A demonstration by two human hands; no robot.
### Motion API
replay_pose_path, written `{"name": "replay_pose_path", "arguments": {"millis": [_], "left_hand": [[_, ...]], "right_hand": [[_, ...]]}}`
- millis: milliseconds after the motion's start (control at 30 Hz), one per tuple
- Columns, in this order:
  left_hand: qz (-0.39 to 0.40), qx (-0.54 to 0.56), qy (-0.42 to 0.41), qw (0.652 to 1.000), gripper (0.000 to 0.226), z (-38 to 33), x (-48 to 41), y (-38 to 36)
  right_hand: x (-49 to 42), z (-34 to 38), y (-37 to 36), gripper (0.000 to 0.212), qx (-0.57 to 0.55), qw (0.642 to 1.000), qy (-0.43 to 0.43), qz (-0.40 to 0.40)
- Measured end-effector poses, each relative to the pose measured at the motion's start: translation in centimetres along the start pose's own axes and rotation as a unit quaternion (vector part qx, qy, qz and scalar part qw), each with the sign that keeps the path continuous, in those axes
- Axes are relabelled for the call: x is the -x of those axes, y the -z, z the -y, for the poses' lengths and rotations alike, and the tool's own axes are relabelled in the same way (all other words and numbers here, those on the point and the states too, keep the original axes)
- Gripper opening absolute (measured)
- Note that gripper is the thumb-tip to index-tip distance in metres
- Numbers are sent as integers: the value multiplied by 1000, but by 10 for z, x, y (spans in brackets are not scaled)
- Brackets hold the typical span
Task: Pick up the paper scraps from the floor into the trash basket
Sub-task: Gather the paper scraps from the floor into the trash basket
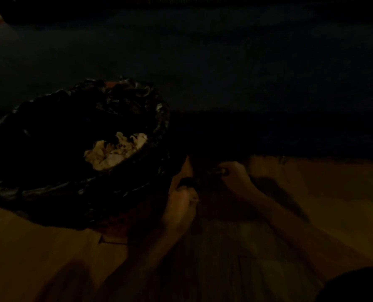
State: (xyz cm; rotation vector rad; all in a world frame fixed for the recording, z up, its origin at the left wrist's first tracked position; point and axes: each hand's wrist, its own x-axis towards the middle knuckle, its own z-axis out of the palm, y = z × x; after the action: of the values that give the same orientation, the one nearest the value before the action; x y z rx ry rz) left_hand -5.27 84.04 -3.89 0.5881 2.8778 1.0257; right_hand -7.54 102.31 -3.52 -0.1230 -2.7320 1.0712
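Note:
The scene is very dim. The trash basket (137, 184), lined with a shiny black bag, stands at the left, and crumpled white paper scraps (113, 152) lie inside it. My left hand (181, 203) is just right of the basket's rim, its fingers closed around a small dark scrap (186, 183). My right hand (233, 174) is low over the floor a little further right. Its fingers are curled, with the tips pinched together at the edge of the dark area. What they hold is too dark to make out.
Light wooden floor (312, 203) covers the lower half of the view. A dark rug or shadowed surface (268, 94) fills the upper half behind the hands. A dark rounded shape (359, 284) sits at the bottom right corner.

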Motion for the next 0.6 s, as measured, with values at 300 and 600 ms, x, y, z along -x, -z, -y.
{"name": "replay_pose_path", "arguments": {"millis": [300,600], "left_hand": [[-149,30,-70,986,8,-137,-25,203],[-48,-112,176,977,36,-16,-23,288]], "right_hand": [[-43,196,118,14,-211,973,75,-55],[-78,277,25,19,-75,970,88,212]]}}
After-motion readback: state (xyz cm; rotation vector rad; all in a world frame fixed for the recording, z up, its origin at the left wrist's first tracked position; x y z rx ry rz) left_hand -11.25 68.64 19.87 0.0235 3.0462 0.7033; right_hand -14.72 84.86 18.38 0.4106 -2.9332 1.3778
